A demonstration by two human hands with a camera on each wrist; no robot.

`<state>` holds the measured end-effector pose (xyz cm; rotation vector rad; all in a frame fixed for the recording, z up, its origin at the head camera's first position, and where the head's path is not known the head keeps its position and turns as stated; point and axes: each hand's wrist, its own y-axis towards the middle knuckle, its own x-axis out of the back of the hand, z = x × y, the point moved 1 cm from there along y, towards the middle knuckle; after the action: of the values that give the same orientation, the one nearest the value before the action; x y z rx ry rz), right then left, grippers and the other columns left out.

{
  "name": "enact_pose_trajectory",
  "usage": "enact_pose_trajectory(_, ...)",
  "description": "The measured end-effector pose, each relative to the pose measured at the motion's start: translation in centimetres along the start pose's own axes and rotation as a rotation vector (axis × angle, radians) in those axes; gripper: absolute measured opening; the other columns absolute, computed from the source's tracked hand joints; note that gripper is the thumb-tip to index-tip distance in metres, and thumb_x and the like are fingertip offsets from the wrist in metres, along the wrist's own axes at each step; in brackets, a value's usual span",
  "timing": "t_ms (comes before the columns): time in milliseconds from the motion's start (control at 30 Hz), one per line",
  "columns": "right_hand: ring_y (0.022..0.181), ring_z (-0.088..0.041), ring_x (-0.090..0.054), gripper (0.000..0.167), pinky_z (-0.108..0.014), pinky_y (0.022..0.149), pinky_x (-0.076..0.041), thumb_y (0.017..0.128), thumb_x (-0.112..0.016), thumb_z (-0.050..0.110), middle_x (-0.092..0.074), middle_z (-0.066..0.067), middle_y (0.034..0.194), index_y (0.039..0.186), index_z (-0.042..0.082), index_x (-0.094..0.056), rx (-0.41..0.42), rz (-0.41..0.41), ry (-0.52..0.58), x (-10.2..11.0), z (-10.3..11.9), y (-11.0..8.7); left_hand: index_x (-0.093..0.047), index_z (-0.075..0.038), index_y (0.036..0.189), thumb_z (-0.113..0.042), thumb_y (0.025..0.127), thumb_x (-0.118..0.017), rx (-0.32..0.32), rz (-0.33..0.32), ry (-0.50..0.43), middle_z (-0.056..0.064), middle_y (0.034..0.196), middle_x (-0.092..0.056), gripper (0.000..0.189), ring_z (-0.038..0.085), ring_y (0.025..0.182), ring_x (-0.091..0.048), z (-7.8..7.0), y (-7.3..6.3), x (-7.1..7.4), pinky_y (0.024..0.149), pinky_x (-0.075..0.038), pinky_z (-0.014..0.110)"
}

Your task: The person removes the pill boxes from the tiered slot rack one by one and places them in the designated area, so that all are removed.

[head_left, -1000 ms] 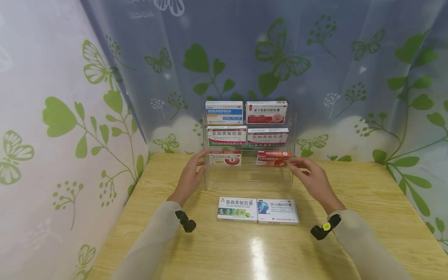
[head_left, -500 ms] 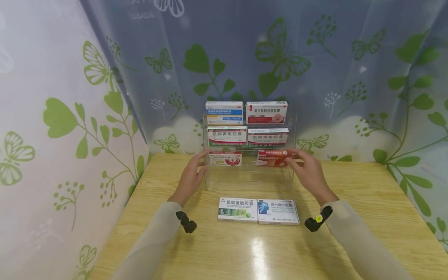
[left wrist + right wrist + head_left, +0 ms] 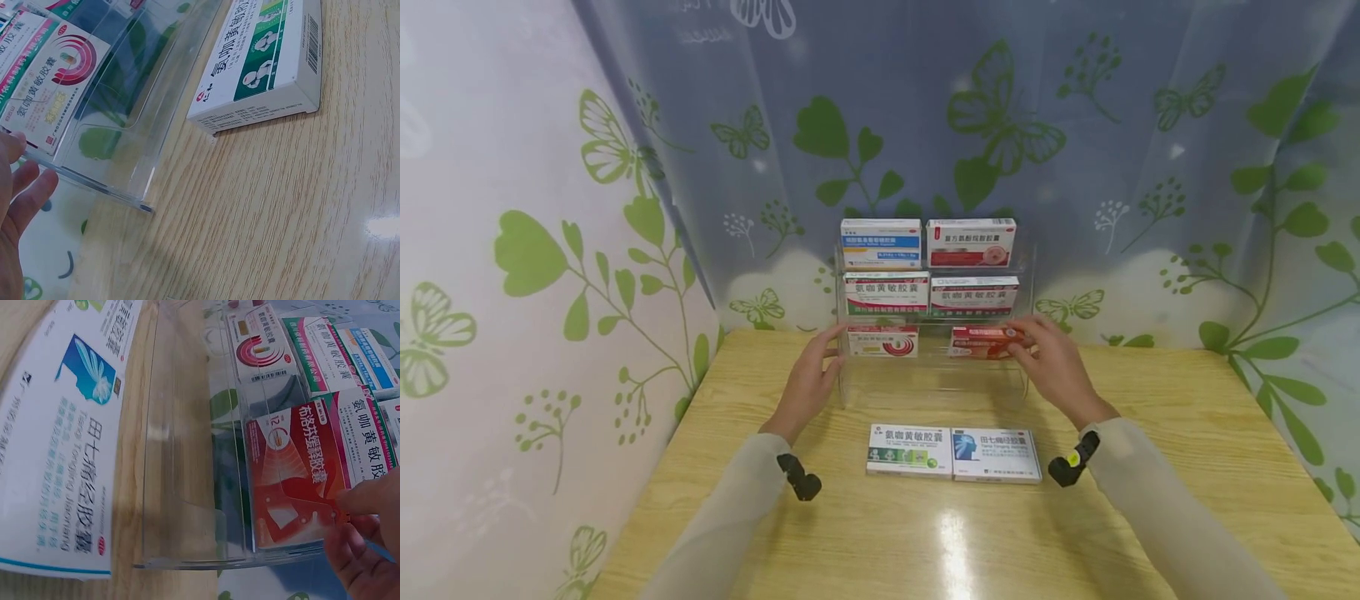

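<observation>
A clear tiered display rack (image 3: 932,379) stands on the table with medicine boxes in its upper tiers. My right hand (image 3: 1056,367) pinches the right end of a red medicine box (image 3: 290,481), which leans in the rack's third tier from the top. At the rack's left side, my left hand (image 3: 808,379) holds the edge with thumb and fingertips. Close to those fingers (image 3: 34,197) is a white medicine box with red rings (image 3: 59,81), in the same tier as the red one.
Before the rack, a white-and-green medicine box (image 3: 908,450) and a white-and-blue one (image 3: 996,456) lie side by side on the wooden table (image 3: 865,533). Two boxes fill each of the top tiers. A patterned curtain (image 3: 887,100) hangs close behind.
My right hand has moved inward and slightly up, from beside the red medicine box's right end to over its right part. The left hand stays at the rack's left edge.
</observation>
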<state>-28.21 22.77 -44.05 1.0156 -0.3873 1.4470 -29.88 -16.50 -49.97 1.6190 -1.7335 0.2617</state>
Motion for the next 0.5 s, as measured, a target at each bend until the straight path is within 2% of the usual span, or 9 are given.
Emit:
enact_pose_trajectory(100,0.107,-0.039,-0.068,0.038,-0.059,0.090,-0.061,0.105,-0.071,0.004,-0.063,-0.023,0.131,0.143,0.000,-0.068,0.034,0.008,-0.060,0.1,0.2,0.6,-0.042,-0.020,0.166,-0.007,0.113,-0.058,-0.006,-0.002,0.000,0.014,0.168,-0.046,0.057,0.038,0.135,-0.066,0.0,0.0,0.0,0.105,-0.064,0.052)
enact_pose_trajectory(233,0.104,-0.036,-0.066,0.034,-0.056,0.089,-0.060,0.104,-0.071,0.003,-0.063,-0.021,0.125,0.138,0.001,-0.071,0.031,0.029,-0.112,0.1,0.6,1.2,-0.042,-0.019,0.166,-0.007,0.113,-0.058,-0.012,-0.005,0.000,0.014,0.168,-0.046,0.057,0.038,0.135,-0.066,0.0,0.1,0.0,0.105,-0.064,0.052)
enact_pose_trajectory(500,0.099,-0.033,-0.061,0.029,-0.050,0.082,-0.056,0.107,-0.070,0.007,-0.060,-0.019,0.122,0.135,0.003,-0.073,0.008,0.034,-0.114,0.0,0.5,1.4,-0.043,-0.019,0.166,-0.008,0.113,-0.058,-0.002,-0.005,-0.003,0.014,0.168,-0.047,0.056,0.038,0.135,-0.065,0.0,0.1,-0.1,0.105,-0.064,0.053)
